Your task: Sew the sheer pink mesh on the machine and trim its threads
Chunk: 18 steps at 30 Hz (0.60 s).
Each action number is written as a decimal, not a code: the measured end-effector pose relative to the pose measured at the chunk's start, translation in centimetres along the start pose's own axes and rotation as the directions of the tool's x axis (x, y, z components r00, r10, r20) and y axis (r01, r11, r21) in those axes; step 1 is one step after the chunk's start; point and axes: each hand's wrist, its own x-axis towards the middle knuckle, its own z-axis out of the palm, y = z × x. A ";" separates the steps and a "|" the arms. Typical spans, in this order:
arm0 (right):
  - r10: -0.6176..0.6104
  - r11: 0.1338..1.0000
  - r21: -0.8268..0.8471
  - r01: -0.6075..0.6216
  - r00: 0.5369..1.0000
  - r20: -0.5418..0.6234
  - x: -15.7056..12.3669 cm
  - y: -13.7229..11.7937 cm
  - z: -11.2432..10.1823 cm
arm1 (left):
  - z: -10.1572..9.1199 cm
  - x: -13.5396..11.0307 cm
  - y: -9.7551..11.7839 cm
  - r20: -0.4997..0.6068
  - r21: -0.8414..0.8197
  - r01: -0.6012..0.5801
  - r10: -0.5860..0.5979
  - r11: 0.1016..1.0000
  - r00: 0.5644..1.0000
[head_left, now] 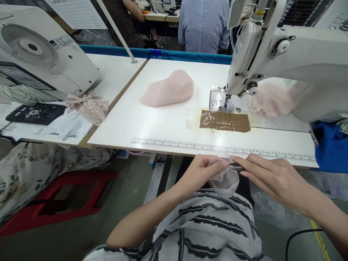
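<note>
Both my hands are below the front edge of the white sewing table (152, 119), over my lap. My left hand (202, 172) is closed in a pinch on a small piece of sheer pale pink fabric (227, 181). My right hand (269, 175) also grips that fabric from the right, fingers pressed together along its top edge. The piece sags in a loop between the two hands. A pile of the same pink fabric (170, 90) lies on the table. More of it (269, 99) sits under the arm of the sewing machine (285, 58).
A ruler strip (217, 146) runs along the table's front edge, and brown tape (224, 121) lies by the needle plate. Another machine (40, 54), pink cords (91, 107) and a control panel (35, 113) are at left. A red stool (62, 199) stands below. A person in a striped shirt (203, 25) sits behind.
</note>
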 end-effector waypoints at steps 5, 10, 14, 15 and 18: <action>-0.021 1.000 -0.017 0.021 1.000 -0.007 0.1 0.1 0.0 | -0.1 0.1 -0.1 -0.007 0.005 0.028 -0.028 1.000 1.000; -0.022 1.000 -0.001 0.022 1.000 -0.003 0.1 0.0 -0.1 | -0.1 0.1 -0.2 -0.019 0.003 0.038 -0.038 0.999 0.999; -0.008 1.000 0.025 0.009 1.000 -0.024 -0.1 0.0 0.0 | -0.1 0.0 -0.2 -0.022 0.002 0.035 -0.035 0.999 0.999; 0.019 0.999 0.047 -0.017 0.999 -0.047 -0.2 0.0 0.0 | -0.1 0.0 -0.2 -0.021 0.004 0.039 -0.039 0.999 0.999; 0.188 0.969 0.187 -0.161 0.973 -0.134 -0.4 -0.1 0.2 | -0.1 0.0 0.0 -0.020 0.018 0.050 -0.049 0.999 0.999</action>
